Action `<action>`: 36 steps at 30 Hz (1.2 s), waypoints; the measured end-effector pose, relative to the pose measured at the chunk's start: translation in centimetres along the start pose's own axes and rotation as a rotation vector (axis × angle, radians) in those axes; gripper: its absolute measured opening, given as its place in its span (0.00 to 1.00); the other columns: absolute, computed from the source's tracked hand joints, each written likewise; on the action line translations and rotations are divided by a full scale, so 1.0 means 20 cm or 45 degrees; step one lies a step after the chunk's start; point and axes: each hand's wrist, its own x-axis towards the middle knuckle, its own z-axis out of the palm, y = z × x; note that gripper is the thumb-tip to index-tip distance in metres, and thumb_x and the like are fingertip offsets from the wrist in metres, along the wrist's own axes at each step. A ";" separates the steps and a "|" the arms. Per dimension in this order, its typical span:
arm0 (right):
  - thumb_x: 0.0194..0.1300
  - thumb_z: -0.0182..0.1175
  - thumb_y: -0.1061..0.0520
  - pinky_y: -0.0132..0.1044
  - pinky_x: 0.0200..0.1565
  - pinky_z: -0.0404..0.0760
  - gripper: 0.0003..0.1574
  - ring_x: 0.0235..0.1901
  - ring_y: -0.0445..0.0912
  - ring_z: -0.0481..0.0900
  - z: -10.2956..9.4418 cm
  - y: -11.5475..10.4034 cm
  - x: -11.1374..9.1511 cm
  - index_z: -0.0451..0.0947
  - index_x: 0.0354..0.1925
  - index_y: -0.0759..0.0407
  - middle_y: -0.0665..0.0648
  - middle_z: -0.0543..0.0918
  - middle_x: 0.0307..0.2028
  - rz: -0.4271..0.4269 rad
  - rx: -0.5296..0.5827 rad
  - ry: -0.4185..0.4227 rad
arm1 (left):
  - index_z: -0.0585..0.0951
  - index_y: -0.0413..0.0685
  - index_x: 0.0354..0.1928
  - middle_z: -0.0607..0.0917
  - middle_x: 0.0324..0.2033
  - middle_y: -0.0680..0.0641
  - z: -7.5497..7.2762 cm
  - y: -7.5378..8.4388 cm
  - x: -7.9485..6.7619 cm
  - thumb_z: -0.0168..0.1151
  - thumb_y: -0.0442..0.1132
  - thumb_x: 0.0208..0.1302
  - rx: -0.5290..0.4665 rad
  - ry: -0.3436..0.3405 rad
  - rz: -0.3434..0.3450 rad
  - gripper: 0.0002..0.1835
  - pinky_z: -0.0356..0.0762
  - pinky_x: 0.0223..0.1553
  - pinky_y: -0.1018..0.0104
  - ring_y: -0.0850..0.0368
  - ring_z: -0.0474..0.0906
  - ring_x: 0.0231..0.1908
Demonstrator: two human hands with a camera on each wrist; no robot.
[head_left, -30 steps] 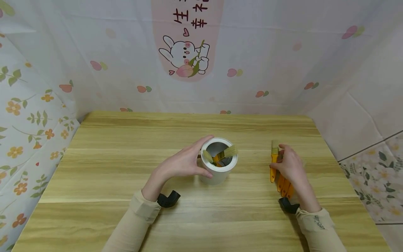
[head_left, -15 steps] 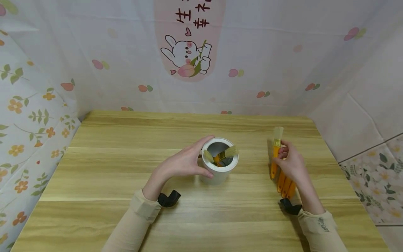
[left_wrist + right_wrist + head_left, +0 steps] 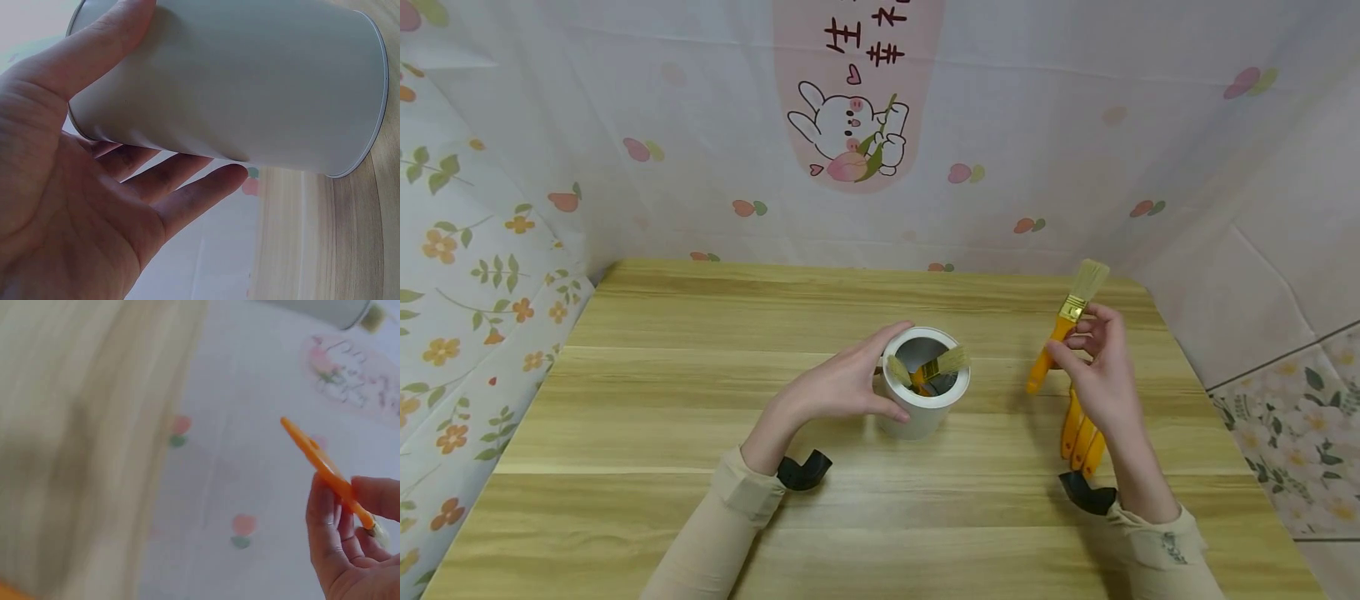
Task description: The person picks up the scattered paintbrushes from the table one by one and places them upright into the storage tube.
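Head view: I am pinching an orange-handled paintbrush [image 3: 1062,329] between the thumb and fingertips of my right hand [image 3: 1107,367], and it is tilting, bristles up and handle end down, clear of the wooden table [image 3: 985,500]. My left hand [image 3: 842,385] is gripping the white cylindrical can [image 3: 913,421], thumb on the near side and fingers round the far side, while the can is standing upright. Two brush heads [image 3: 951,360] are showing at its mouth, pointing apart. By my judgement I am between picking up and putting in: this brush is probably meant to be joining the ones in the can, so the next move is calling for a carry to my left, handle end over the opening, with my left hand steadying the can. Three more orange handles [image 3: 1082,442] are lying side by side on the table beneath my right hand, which is hiding their other ends. The can's depth is swallowing most of what it is holding (I am making out some orange in there, but not where the handles are ending). From my right wrist, my fingers are partly covering the bristles, and an orange sliver is being cut off at the lower left corner, too little for naming.
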 end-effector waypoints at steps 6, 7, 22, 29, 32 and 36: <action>0.71 0.58 0.72 0.28 0.36 0.87 0.29 0.39 0.39 0.81 0.06 -0.18 -0.05 0.63 0.63 0.54 0.53 0.78 0.45 -0.221 0.486 0.071 | 0.52 0.58 0.82 0.66 0.75 0.52 0.00 0.00 0.00 0.84 0.50 0.48 0.021 0.003 -0.013 0.63 0.69 0.72 0.49 0.53 0.68 0.72; 0.70 0.57 0.74 0.28 0.36 0.87 0.28 0.39 0.40 0.82 0.07 -0.20 -0.06 0.64 0.62 0.56 0.54 0.78 0.45 -0.280 0.560 0.074 | 0.52 0.58 0.81 0.66 0.75 0.52 0.00 0.00 0.00 0.84 0.51 0.48 0.022 0.003 -0.014 0.63 0.69 0.73 0.49 0.53 0.68 0.72; 0.67 0.55 0.80 0.32 0.42 0.88 0.19 0.40 0.44 0.87 0.26 -0.40 -0.15 0.66 0.54 0.74 0.57 0.84 0.44 -0.621 0.622 -0.040 | 0.52 0.59 0.81 0.66 0.75 0.52 0.01 0.00 0.01 0.84 0.49 0.49 0.012 -0.003 0.000 0.63 0.69 0.72 0.48 0.53 0.68 0.72; 0.62 0.65 0.76 0.24 0.44 0.85 0.22 0.41 0.40 0.86 0.30 -0.39 -0.17 0.71 0.53 0.71 0.55 0.85 0.44 -0.646 0.123 -0.083 | 0.51 0.58 0.82 0.67 0.74 0.51 0.00 0.00 0.01 0.84 0.48 0.49 -0.003 -0.006 0.009 0.63 0.68 0.73 0.48 0.53 0.68 0.72; 0.61 0.68 0.74 0.22 0.45 0.84 0.22 0.40 0.41 0.86 0.31 -0.38 -0.17 0.73 0.51 0.67 0.57 0.86 0.43 -0.679 -0.013 -0.098 | 0.51 0.57 0.82 0.67 0.74 0.51 0.00 0.00 0.01 0.84 0.50 0.49 0.008 -0.007 0.008 0.64 0.68 0.73 0.48 0.53 0.67 0.73; 0.61 0.70 0.70 0.23 0.40 0.82 0.20 0.36 0.41 0.85 0.32 -0.36 -0.18 0.74 0.48 0.63 0.54 0.88 0.40 -0.683 -0.132 -0.133 | 0.50 0.56 0.82 0.65 0.76 0.50 0.00 0.00 0.01 0.84 0.50 0.50 0.016 -0.009 -0.004 0.64 0.68 0.74 0.47 0.52 0.66 0.74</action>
